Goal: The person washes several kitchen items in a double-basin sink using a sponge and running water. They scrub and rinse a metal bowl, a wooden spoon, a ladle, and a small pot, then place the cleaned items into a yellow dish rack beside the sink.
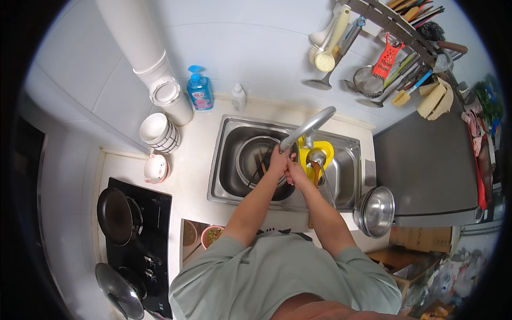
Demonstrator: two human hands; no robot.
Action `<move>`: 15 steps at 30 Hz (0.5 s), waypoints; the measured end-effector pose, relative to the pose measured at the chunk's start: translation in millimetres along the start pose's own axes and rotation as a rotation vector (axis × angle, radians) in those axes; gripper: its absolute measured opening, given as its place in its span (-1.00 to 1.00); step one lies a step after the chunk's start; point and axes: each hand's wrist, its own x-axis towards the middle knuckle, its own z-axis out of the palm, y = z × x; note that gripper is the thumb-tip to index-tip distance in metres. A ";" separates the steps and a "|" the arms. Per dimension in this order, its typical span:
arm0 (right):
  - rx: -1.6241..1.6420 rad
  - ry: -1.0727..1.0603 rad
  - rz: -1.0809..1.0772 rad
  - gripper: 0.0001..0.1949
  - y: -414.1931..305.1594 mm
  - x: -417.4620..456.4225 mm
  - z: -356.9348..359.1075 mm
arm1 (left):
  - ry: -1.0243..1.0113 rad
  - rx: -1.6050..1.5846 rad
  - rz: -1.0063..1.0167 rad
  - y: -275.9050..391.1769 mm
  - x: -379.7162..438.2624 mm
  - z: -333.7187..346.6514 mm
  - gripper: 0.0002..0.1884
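Both of my hands are together under the spout of the curved metal faucet point(310, 125), over the right side of the left sink basin point(229, 160). My left hand point(279, 162) is close below the spout, its fingers partly hidden. My right hand point(295, 173) touches it, with something small and shiny by its lower edge that I cannot make out. Beneath them a round metal pan point(249, 154) stands in the basin with chopsticks point(256, 170) in it. Right of my hands, a yellow plastic colander point(328, 150) holds a metal ladle point(317, 156) and a wooden utensil point(316, 172).
Stacked bowls point(154, 128), a pig-face bowl point(156, 169) and a blue soap bottle point(201, 94) stand left of the sink. Further left, a frying pan point(116, 216) sits on the black stove point(160, 224). Metal bowls point(378, 212) lie at right; utensils hang from a wall rack point(376, 16).
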 end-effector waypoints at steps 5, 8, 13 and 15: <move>-0.034 -0.069 0.066 -0.56 4.8 -6.6 3.5 | -0.004 0.291 0.108 11.3 -0.8 -10.6 -0.60; -0.082 -0.050 -0.078 -0.62 10.5 1.4 8.7 | 0.090 0.356 0.140 17.5 4.4 -15.2 -0.68; -0.747 0.284 -0.722 -0.66 23.7 -5.7 18.7 | 0.196 0.495 0.205 23.8 3.2 -15.3 -0.71; -0.899 0.326 -0.854 -0.70 38.5 -3.5 13.9 | 0.228 0.678 0.186 12.4 8.2 -26.6 -0.65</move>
